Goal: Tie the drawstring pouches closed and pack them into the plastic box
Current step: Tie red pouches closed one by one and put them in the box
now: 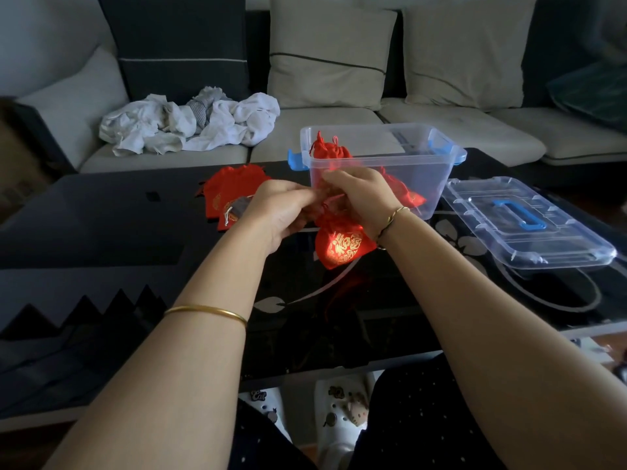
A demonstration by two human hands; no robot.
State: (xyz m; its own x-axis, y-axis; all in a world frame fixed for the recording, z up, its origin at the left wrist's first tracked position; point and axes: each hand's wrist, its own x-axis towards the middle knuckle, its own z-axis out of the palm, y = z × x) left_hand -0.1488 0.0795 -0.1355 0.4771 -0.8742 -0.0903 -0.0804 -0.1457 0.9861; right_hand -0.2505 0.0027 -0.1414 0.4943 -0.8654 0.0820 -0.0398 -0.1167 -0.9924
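Note:
A red drawstring pouch (342, 245) with gold lettering hangs just above the black table, its gathered neck held between both hands. My left hand (281, 212) pinches its cord from the left and my right hand (361, 195) pinches it from the right. Behind them stands the clear plastic box (424, 174) with blue latches, holding a few red pouches (327, 152). A pile of loose red pouches (230, 195) lies on the table to the left of my hands.
The box's clear lid (526, 222) with a blue handle lies on the table to the right. A sofa with cushions and a heap of white cloth (190, 123) stands behind the black glass table (101, 225).

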